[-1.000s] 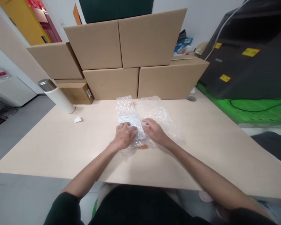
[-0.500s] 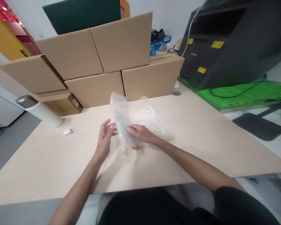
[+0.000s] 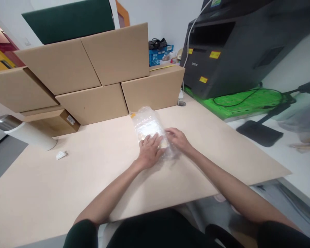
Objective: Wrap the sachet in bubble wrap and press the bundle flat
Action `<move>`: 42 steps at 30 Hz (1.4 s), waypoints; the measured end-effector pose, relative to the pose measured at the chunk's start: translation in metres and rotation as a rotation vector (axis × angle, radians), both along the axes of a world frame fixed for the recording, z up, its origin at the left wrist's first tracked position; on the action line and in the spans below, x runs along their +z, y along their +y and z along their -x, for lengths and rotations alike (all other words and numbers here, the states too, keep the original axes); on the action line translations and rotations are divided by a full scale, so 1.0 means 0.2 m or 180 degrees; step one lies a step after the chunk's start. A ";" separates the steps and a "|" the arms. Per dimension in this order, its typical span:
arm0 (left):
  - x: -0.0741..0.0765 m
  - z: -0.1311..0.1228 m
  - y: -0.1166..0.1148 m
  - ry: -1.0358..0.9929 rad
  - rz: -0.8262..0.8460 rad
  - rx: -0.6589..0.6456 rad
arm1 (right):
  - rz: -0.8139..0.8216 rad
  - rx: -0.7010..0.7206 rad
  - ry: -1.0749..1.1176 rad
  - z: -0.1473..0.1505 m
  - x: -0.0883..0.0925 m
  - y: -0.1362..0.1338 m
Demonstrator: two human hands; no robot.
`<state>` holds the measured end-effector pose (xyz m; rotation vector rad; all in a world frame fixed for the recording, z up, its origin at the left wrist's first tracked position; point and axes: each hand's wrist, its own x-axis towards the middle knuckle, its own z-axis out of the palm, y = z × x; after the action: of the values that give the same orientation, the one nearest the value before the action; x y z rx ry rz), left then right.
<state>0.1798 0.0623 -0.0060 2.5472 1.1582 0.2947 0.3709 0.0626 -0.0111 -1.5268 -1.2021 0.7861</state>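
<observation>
A clear bubble wrap (image 3: 147,122) lies folded into a long flat bundle on the light wooden table (image 3: 93,172). Something yellowish shows through it beside my fingers, too blurred to name. A small orange patch (image 3: 133,115) sits at its far left corner. My left hand (image 3: 150,151) rests palm down on the near part of the bundle, fingers spread. At the right edge, my right hand (image 3: 179,139) has its fingers curled round the side of the wrap; its fingertips are partly hidden.
Stacked cardboard boxes (image 3: 93,103) line the back, with a dark green box (image 3: 69,22) on top. At left stand a white flask (image 3: 31,134) and a crumpled white scrap (image 3: 61,154). A dark grey printer (image 3: 222,69) is on a green surface (image 3: 243,101) at right.
The loose, raised sheet of bubble wrap is now folded down flat. My left hand has moved right onto it, and my right hand has gone to its right edge. The view has turned right.
</observation>
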 end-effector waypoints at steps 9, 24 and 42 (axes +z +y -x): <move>-0.05 -0.02 0.00 0.0143 -0.0159 -0.0030 | 0.0464 0.0203 0.0847 0.14 0.01 0.26; 0.32 0.59 0.10 -0.2368 0.1987 0.0164 | 0.0232 0.1682 0.1925 0.30 0.36 -0.15; -0.14 0.57 0.24 -0.2509 0.0358 0.1862 | -0.0894 0.1138 -0.1690 0.49 -0.08 0.24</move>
<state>0.0649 0.1100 -0.0332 1.6442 1.4536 1.1920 0.2723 0.1111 -0.0261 -1.3389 -1.9295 0.4110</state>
